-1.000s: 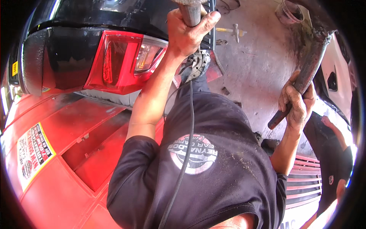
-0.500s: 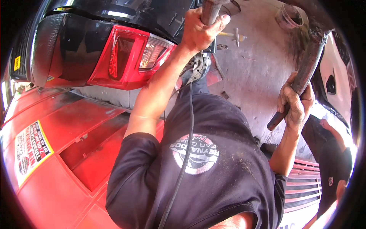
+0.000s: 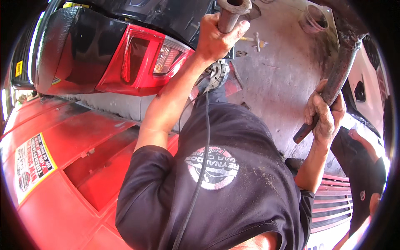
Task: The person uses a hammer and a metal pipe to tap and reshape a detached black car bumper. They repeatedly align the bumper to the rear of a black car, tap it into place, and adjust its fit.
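My left hand (image 3: 216, 41) is closed around a short length of rusty exhaust pipe (image 3: 228, 21). The pipe's open, flanged end (image 3: 236, 3) shows above the fist, near the top edge. On the right, my right hand (image 3: 324, 111) wraps round the lower part of a darker, longer exhaust pipe (image 3: 341, 68). Its cut end (image 3: 301, 136) sticks out below the fingers. Higher up, this pipe meets a wider rusty part (image 3: 348, 18) at a rough joint, partly outside the picture. Whether both pipes belong to one piece, I cannot tell.
A black car with a red tail light (image 3: 141, 62) is close to my left forearm. Red metal panels (image 3: 62, 200) stand at left. On the concrete floor (image 3: 279, 83) are a bucket (image 3: 313, 20) and a tool (image 3: 257, 41). A cable (image 3: 202, 171) crosses my shirt. Another person (image 3: 366, 175) is at right.
The pipe in my left hand has come lower in view, so its open flanged end now shows. My right hand and its pipe have shifted slightly.
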`<move>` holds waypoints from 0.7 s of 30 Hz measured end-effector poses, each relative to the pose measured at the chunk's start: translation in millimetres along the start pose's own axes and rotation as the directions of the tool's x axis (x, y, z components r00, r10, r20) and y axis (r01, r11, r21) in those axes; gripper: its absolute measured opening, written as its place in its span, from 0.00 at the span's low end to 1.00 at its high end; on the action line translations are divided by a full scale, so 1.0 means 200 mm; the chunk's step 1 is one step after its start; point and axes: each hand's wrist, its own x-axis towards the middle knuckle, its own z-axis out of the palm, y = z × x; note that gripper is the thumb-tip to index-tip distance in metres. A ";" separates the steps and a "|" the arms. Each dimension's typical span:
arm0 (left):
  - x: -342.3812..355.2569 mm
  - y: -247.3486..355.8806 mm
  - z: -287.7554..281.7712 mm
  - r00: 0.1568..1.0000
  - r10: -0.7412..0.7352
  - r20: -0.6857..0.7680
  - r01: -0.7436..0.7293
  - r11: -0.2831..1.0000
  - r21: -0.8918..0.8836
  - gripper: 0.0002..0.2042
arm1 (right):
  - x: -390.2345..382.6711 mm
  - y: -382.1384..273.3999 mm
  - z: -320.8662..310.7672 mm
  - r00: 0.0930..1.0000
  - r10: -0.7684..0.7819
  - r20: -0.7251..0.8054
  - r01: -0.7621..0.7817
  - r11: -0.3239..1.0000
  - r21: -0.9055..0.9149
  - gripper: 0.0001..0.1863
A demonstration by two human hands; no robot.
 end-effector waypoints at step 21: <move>0.02 0.02 0.03 0.995 0.100 0.004 -0.100 0.992 0.076 0.13 | 0.03 -0.24 -0.05 0.989 -0.138 0.058 0.147 0.968 -0.203 0.21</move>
